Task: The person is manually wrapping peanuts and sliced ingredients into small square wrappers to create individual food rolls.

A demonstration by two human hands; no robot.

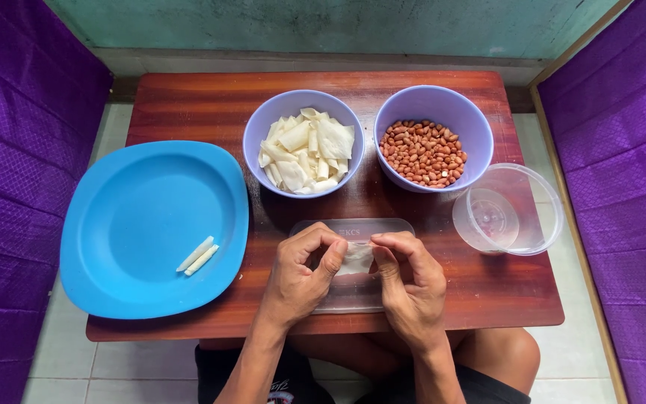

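Resting over the near edge of a small reddish-brown wooden table (188, 97), both hands work on one thin pale wrapper sheet (356, 259). The left hand (300, 273) pinches the sheet's left side, its grip closed on it between thumb and fingertips; the right hand (411, 280) pinches the right side in the same way. The sheet lies on a clear flat plastic tray (353, 227) at the middle of the near edge, partly hidden under the fingers.

A square blue plate (136, 217) covers the left end of the table and hangs slightly past its left and near edges. Two slim white rolls (198, 256) lie side by side, touching, near the plate's near right corner. Toward the far edge stand two lavender bowls just beside each other: the left bowl (263, 120) holds a heap of pale folded wrapper pieces (306, 150), the right bowl (472, 123) holds red-skinned peanuts (422, 152). A clear round plastic container (543, 217) sits at the right edge, just beside the peanut bowl, and looks to hold clear liquid.

Purple quilted fabric (9, 150) flanks the table on both sides. A teal wall (338, 26) rises beyond the far edge, and pale floor tiles (61, 359) show below. The person's knees sit under the near edge.
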